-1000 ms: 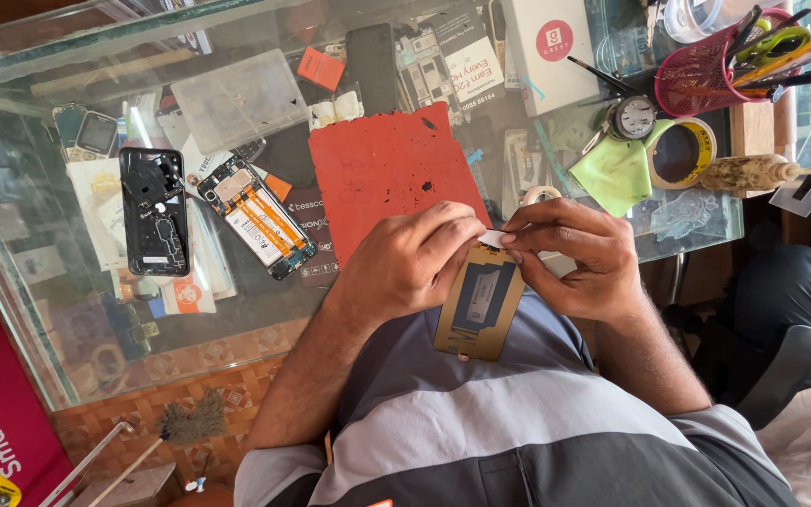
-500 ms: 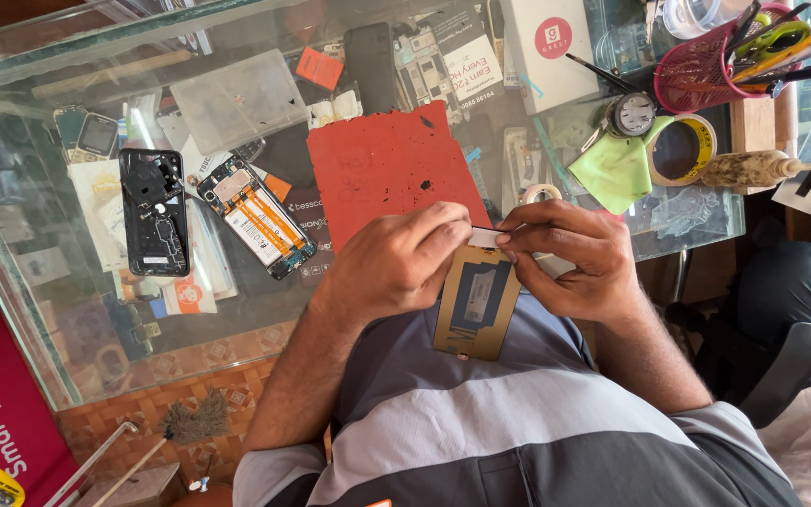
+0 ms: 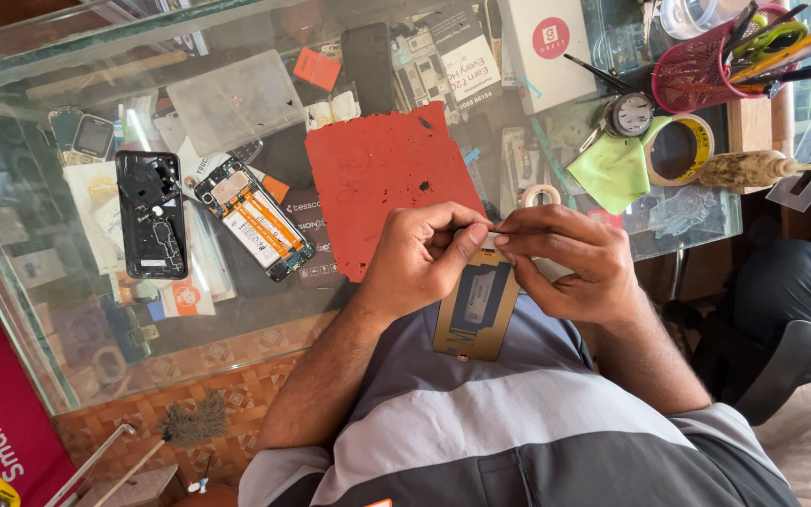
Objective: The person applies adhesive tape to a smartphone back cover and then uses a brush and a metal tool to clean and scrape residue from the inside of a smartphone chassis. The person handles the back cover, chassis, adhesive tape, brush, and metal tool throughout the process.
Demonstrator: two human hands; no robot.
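While both hands meet over the lap, at 6 o'clock of the glass surface (image 3: 68, 310):
Left hand (image 3: 420, 263): fingers pinching the gold-backed phone panel (image 3: 477, 310) top edge, steadying it.
Right hand (image 3: 565, 263): fingertips pressed together on a thin strip there, seemingly for peeling.
Red mat (image 3: 387, 183): 12 o'clock of the hands, bare.
Opened phone (image 3: 253, 218): 10 o'clock, parked aside.

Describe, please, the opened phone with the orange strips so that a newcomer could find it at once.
Start at the red mat on the glass counter. Just to its left lies the opened phone, tilted. Unlike the black back shell further left, it shows two orange ribbon strips over a pale battery.
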